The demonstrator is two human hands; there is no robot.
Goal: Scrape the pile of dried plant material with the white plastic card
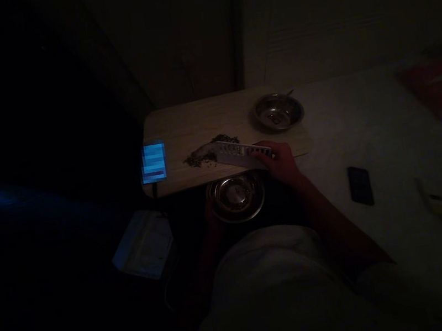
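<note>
R hand (281,160) grips flat tool (233,153) nr dark bits (198,157); L hand (210,212) @ bowl (241,216).

Right hand (278,157) right of frame centre, fingers curled in a grip; right forearm (334,217) slants toward lower right. Left hand (211,216) below centre, dim, finger pose unclear; left forearm (205,254) angles down-left. 2 hands apart, right higher.
</note>
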